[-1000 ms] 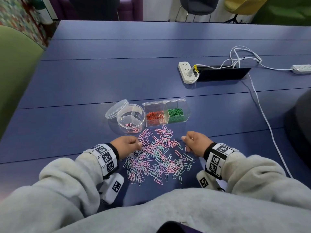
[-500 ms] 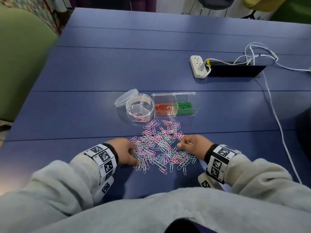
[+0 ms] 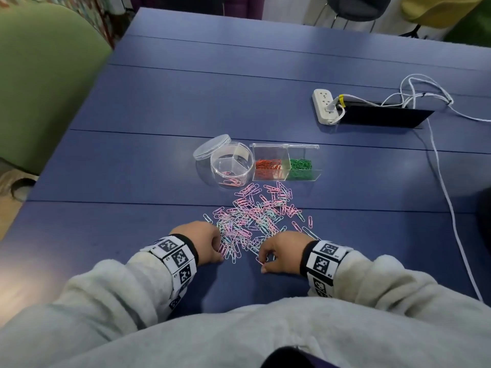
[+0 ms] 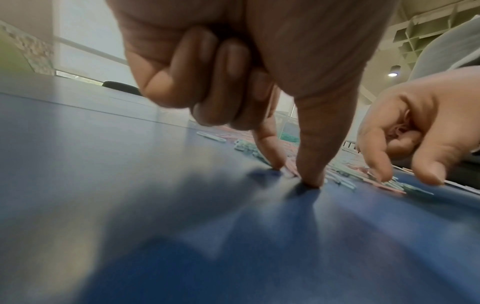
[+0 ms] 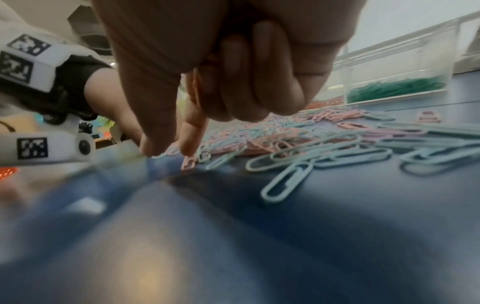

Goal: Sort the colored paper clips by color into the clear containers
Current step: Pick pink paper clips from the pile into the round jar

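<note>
A loose pile of pink and pale blue paper clips [image 3: 252,221] lies on the blue table [image 3: 159,168]. Behind it stands a round clear container [image 3: 231,166] with a few pink clips, and a rectangular clear box [image 3: 285,163] holding orange clips [image 3: 268,164] and green clips [image 3: 300,167]. My left hand [image 3: 220,251] is at the pile's near left edge; thumb and forefinger tips [image 4: 293,174] pinch a pink clip against the table, other fingers curled. My right hand [image 3: 261,262] is at the near edge. Its thumb and forefinger [image 5: 171,153] close on a pink clip [image 5: 188,162].
The round container's lid [image 3: 211,146] leans on its left side. A white power strip [image 3: 324,106] with cables [image 3: 438,168] and a dark floor box lie at the back right. A green chair [image 3: 39,88] stands left of the table.
Both hands have drawn back from the pile's sides to its near edge. The right hand came in leftward onto a pink clip. The containers have not moved.
</note>
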The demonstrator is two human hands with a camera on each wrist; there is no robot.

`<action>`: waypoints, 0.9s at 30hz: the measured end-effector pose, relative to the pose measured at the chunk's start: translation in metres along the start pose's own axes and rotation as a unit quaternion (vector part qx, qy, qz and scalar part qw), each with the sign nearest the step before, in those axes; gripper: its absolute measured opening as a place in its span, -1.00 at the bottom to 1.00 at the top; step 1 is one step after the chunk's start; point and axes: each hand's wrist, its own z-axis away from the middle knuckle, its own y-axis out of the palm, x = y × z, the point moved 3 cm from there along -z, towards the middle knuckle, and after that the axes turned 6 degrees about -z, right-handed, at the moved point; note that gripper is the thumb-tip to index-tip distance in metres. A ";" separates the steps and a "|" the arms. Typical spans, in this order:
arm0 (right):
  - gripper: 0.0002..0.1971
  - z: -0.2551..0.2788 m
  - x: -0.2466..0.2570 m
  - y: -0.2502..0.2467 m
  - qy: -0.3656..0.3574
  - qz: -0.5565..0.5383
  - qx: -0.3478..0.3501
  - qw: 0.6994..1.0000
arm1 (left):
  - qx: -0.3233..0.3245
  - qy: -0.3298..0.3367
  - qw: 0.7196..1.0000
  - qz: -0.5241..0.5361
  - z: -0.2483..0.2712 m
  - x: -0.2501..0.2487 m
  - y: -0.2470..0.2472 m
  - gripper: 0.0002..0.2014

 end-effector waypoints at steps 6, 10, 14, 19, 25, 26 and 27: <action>-0.75 -0.006 0.007 0.008 -0.002 0.081 -0.023 0.996 | -0.005 -0.014 1.000 0.023 -0.001 0.001 -0.002 -0.73; -0.84 -0.006 0.008 0.008 -0.002 0.077 -0.035 0.996 | -0.001 -0.005 1.000 0.027 -0.006 -0.001 -0.004 -0.83; -0.84 -0.003 0.008 0.005 0.004 0.079 -0.044 0.996 | -0.001 0.001 0.999 0.044 -0.009 -0.002 -0.005 -0.93; -0.94 -0.003 0.008 0.005 0.015 0.103 -0.031 0.994 | -0.002 0.015 0.999 0.038 -0.012 -0.004 -0.005 -0.95; -0.94 0.003 -0.008 -0.012 0.061 -0.099 -0.079 0.990 | -0.001 0.038 0.995 0.093 -0.022 0.002 0.000 -0.90; -0.93 0.004 -0.012 -0.016 0.070 -0.152 -0.098 0.981 | -0.002 0.043 0.993 0.108 -0.023 0.003 0.000 -0.89; -0.88 0.005 -0.017 -0.018 0.071 -0.197 -0.113 0.971 | -0.005 0.045 0.992 0.122 -0.024 0.004 -0.001 -0.88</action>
